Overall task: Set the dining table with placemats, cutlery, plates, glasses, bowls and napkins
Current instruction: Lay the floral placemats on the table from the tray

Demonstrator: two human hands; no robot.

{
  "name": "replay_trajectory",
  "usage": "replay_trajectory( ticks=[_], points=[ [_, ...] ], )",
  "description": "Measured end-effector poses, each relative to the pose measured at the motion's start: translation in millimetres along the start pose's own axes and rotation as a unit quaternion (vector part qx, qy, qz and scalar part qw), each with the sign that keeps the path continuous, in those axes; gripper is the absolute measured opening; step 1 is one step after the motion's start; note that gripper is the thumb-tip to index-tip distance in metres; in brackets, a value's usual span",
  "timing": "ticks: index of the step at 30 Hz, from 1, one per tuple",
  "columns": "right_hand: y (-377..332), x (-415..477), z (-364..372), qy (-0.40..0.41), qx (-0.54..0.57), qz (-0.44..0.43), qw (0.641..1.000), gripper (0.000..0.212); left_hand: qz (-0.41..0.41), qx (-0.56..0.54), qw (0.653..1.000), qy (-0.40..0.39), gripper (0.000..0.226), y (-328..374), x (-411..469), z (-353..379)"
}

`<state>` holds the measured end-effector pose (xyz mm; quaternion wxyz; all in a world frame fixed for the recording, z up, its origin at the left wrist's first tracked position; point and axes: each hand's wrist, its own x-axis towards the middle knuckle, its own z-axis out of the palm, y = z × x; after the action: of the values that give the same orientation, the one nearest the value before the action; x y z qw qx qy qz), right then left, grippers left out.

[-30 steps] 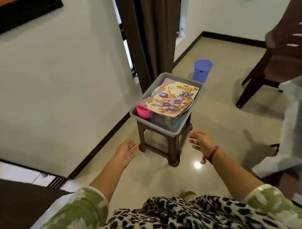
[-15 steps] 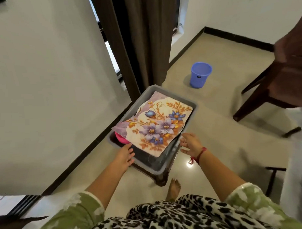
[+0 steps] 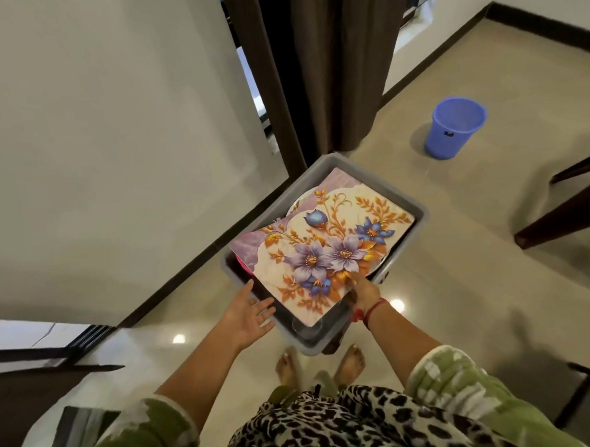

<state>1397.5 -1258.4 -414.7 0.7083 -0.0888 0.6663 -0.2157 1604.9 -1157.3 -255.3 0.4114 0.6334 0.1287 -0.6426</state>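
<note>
Both hands have reached the grey plastic tub [image 3: 331, 162]. The right hand [image 3: 364, 289] touches the floral rectangular placemat [image 3: 324, 249] atop it, grip unclear; the left hand [image 3: 248, 313] hovers open beside it. Unpacking likely starts with this mat.

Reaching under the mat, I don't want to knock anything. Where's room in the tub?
Seemingly bare: the dark strip between placemat and the right wall of the tub; a narrow gap along its near-left wall. Crowded: pink item in the left corner, glass in the near corner, right hand at the mat's edge.

Floral placemat [image 3: 324, 249] lies (tilted) atop grey tub [image 3: 386, 186].
</note>
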Motion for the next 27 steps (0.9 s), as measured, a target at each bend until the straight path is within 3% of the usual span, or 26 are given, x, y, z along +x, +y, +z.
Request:
replay_trajectory(
  ticks=[3,8,12,22,27],
  points=[
    [-11.7,-7.4,4.7,0.018,0.024,-0.002,1.000,0.035,0.012,0.009,1.000,0.000,0.070,-0.5,0.5,-2.3],
    [-36.3,-56.8,19.4,-0.038,0.057,0.017,0.998,0.004,0.025,0.021,0.999,-0.004,0.063,5.2,-0.3,-2.0],
    [-57.9,-72.4,26.1,-0.065,0.044,-0.003,0.997,0.016,0.050,0.048,0.997,-0.030,0.064,30.9,0.0,2.3],
    [-56.9,-125.3,40.9,-0.122,0.097,-0.098,0.983,0.017,0.101,0.031,0.987,-0.118,0.032,59.8,-18.7,13.5],
    [-47.8,-150.6,41.5,-0.181,0.133,-0.151,0.963,0.022,0.165,0.020,0.976,-0.143,0.039,69.5,-22.2,22.4]
  ],
)
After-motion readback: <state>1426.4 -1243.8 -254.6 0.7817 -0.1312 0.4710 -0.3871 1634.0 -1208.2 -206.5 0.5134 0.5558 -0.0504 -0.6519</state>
